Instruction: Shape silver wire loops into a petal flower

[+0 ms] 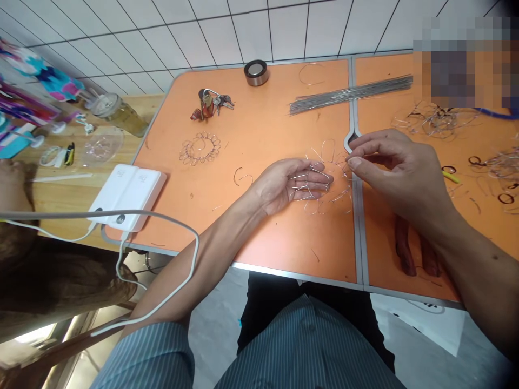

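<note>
Steadying the looped wire ring (pixel 333 163), presumably, our left hand (pixel 279 186) lies palm-up beneath loops; our right hand (pixel 407 170) pinches its right edge.

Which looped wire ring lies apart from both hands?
The ring nearest the keys, lying on the orange table; the other ring touches the left hand.

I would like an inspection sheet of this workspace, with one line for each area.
Surface: orange tabletop, metal seam across it.
Job's things: looped wire ring at the hands; second wire ring lying left; wire bundle behind.
Clutter: keys; wire scraps; red handles partly hidden by the right forearm.
Hands: left hand palm up beneath part of the looped wire ring; right hand pinching its edge.
Cables: pale cable loops across the left forearm; white power packs have leads plugged in.
Surroundings: tiled wall behind; bottle left.
</note>
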`<state>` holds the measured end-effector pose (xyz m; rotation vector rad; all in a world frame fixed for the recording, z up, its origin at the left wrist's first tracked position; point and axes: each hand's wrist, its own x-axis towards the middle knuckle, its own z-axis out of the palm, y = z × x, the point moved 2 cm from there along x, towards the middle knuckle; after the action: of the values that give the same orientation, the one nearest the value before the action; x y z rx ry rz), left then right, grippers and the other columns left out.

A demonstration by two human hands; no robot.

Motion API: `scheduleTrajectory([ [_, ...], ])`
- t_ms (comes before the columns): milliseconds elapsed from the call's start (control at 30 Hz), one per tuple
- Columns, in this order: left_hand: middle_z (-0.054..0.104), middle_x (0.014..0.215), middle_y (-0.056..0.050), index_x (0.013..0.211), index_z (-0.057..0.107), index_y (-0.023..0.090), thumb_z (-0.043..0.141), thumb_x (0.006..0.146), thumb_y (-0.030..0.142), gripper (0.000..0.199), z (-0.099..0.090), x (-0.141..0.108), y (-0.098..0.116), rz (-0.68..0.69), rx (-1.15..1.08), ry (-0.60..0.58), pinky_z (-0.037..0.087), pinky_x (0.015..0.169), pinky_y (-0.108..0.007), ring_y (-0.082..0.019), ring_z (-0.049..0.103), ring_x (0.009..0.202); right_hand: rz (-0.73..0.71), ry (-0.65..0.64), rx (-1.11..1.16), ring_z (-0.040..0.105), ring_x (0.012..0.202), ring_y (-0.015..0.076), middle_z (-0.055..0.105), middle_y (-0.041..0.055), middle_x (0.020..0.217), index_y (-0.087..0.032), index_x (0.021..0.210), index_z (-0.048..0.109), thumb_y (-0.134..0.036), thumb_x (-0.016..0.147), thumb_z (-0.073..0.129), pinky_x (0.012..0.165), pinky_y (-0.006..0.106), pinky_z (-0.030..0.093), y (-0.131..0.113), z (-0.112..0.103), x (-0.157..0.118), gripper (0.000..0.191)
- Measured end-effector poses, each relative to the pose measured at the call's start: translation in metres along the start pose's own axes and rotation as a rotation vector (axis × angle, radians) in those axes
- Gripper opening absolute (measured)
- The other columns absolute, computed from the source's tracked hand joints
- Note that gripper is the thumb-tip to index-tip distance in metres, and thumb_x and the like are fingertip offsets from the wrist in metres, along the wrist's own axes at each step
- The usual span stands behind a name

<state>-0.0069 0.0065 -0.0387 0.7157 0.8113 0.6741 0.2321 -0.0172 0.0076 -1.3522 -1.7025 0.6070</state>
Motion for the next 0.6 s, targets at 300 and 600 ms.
scheduleTrajectory([
  [300, 0.092, 0.112, -0.015, 0.109, 0.085, 0.016, 0.079, 0.108, 0.031, 0.016, 0.0061, -0.0064, 0.0008, 0.006, 0.023, 0.028, 0.072, 0.098, -0.039, -0.025, 0.090, 0.102, 0.022, -0.002, 0.015, 0.084, 0.116, 0.0367, 0.090, 0.0087, 0.120, -0.035, 0.099, 0.088, -0.034, 0.096, 0.081, 0.103, 0.060, 0.071, 0.0078, -0.0001, 0.0026, 0.007],
  [600, 0.093, 0.108, -0.015, 0.109, 0.088, 0.014, 0.083, 0.108, 0.025, 0.012, 0.0092, -0.0089, -0.0027, -0.030, 0.044, 0.035, 0.073, 0.095, -0.038, -0.025, 0.091, 0.100, 0.056, -0.094, 0.051, 0.085, 0.115, 0.0345, 0.090, 0.0086, 0.123, -0.032, 0.102, 0.088, -0.034, 0.095, 0.079, 0.106, 0.058, 0.073, 0.0053, 0.0056, 0.0022, 0.011],
])
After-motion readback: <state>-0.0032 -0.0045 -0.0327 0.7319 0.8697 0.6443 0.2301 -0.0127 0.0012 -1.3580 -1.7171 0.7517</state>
